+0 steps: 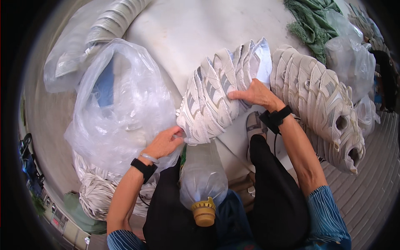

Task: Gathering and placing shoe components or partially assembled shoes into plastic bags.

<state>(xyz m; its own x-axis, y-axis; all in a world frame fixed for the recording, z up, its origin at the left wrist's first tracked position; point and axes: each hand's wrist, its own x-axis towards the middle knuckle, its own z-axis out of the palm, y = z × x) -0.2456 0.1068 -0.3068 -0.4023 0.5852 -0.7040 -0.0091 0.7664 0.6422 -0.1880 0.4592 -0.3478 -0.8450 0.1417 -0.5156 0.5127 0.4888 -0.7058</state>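
Note:
A row of nested beige and grey shoe uppers [210,93] slants in front of me, its near end at the far end of a clear plastic bottle [204,179] with a yellow cap. The bottle lies between my legs, cap toward me. My right hand [259,95] grips the row near its far end, thumb across the uppers and the other fingers hidden behind. At the near left end, my left hand [164,143] has its fingers curled together against the edge of an upper. Whether it pinches that edge is hard to see.
More nested uppers [308,85] lie at the right. A crumpled clear plastic bag [125,116] stands at the left, above a bundle of pale strips [98,193]. Another bagged row [114,23] is at the far left. Green netted cloth [314,25] lies at the far right.

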